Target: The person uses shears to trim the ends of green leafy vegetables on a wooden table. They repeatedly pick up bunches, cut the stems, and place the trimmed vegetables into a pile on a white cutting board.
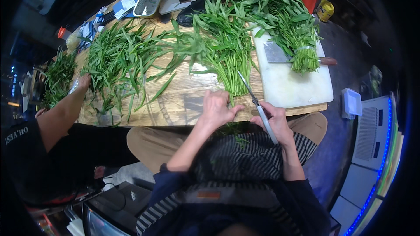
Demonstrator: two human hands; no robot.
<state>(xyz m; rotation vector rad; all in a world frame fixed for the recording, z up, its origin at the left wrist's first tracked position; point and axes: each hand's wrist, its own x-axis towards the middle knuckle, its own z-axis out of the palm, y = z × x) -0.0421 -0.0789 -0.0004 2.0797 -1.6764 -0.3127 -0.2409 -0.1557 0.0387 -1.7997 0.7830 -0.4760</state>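
My right hand (274,121) grips the grey handle of a narrow, pointed cutting tool (262,113); whether it is a knife or scissors seen edge-on, I cannot tell. Its tip points away from me, over the stems of a loose pile of leafy greens (231,62), which look like water spinach. At the near stem ends of that pile, my left hand (216,108) is by the table edge, fingers curled and thumb out to the right. One stem end runs close to its fingers; whether they pinch it is unclear. Green scraps (241,141) lie on my striped apron (246,157).
On a white cutting board (288,88) at right, a tied bunch of greens (305,55) lies across a cleaver (277,52). Loose greens (121,55) cover the wooden table (193,105) at left, beside a co-worker's hand (83,82). A foil tray (149,2) stands behind.
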